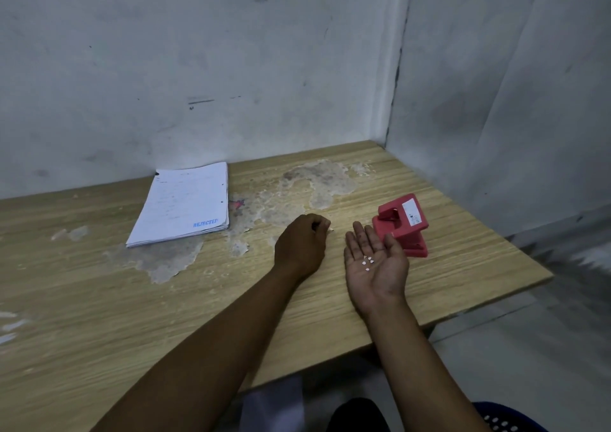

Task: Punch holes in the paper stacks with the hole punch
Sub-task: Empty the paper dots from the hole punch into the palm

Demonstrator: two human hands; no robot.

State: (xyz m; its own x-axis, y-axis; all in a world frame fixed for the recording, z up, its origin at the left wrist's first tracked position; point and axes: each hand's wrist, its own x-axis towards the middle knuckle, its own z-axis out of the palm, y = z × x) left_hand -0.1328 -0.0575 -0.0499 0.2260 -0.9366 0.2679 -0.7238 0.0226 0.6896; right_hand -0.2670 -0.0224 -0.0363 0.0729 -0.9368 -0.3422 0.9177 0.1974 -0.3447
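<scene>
A white paper stack [185, 205] with a blue stamp lies flat at the back left of the wooden table [132, 299]; small holes show along its right edge. The red hole punch [404, 224] stands at the right side of the table. My right hand [375, 266] lies palm up just in front of the punch, fingers apart, with several tiny white paper dots [367, 261] on the palm. My left hand [302, 243] rests on the table to its left, fingers curled and pinched at a small white scrap [330, 230] on the wood.
The tabletop has worn, peeled patches [310, 180] in the middle. Grey walls close the back and the right side. The table's right edge [496, 299] drops to the floor. A dark chair seat [506, 421] shows at the bottom right.
</scene>
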